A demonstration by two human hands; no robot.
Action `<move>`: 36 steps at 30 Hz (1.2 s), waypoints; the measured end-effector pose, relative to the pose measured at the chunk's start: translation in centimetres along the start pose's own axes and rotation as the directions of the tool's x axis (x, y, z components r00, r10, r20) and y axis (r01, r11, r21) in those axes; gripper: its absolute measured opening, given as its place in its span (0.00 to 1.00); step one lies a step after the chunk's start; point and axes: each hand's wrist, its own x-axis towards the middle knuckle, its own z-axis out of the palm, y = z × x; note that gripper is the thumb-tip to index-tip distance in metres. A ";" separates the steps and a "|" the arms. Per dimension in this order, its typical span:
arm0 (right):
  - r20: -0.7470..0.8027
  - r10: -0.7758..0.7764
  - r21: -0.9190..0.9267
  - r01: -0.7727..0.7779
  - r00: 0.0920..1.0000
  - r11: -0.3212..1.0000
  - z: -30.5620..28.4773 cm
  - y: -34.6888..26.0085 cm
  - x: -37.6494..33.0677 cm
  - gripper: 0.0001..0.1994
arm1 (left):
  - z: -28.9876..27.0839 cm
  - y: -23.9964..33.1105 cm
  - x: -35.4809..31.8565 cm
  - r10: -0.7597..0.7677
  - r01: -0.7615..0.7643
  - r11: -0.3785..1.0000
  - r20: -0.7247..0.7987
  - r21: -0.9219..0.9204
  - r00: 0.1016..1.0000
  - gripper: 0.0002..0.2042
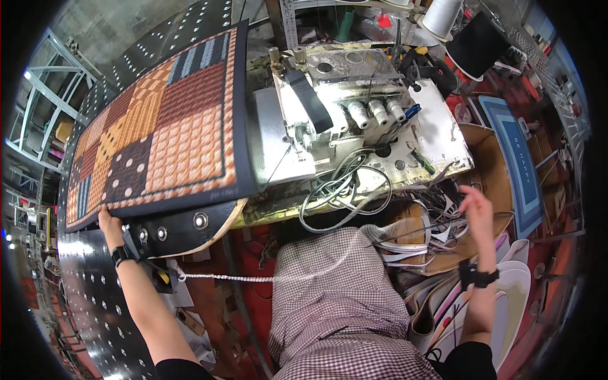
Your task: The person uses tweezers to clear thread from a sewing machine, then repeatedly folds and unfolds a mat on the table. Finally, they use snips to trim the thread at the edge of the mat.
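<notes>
At the left, a patchwork-patterned mat [190,101] in orange, brown and black with a dark border lies on the studded black table. My left hand [111,223] is closed on its near edge, close to the corner. To the right of my lap my right hand [478,212] is raised, its fingers apart, and I see nothing in it. A thin dark line runs near its fingertips, too blurred to name. A white braided cord [234,277] stretches from the table's underside across my lap, smeared by motion. Ahead stands an industrial sewing machine [342,88].
A loose coil of grey cable [345,190] hangs over the machine table's front edge. Tangled trim strips [437,228] fill a cardboard box [491,164] at the right. Beside it are a blue mat [513,164] and several rolled or stacked mats [510,297]. Thread cones [441,18] stand behind.
</notes>
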 end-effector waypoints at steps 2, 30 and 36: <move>-0.108 -0.015 -0.345 -0.023 0.994 0.938 -3.6 2.4 2.5 0.13 | -4.8 2.6 2.9 0.004 -0.059 0.984 0.318 0.166 0.948 0.15; 0.013 -0.363 -0.729 0.257 0.932 0.634 7.6 2.0 16.5 0.08 | 14.2 4.5 -39.4 -0.049 -0.962 0.076 0.963 -0.261 -0.265 0.10; 0.048 -0.445 -0.666 0.361 0.894 0.652 6.2 -0.3 14.9 0.10 | 11.4 3.1 -42.1 0.136 -0.959 0.283 0.991 -0.024 0.015 0.12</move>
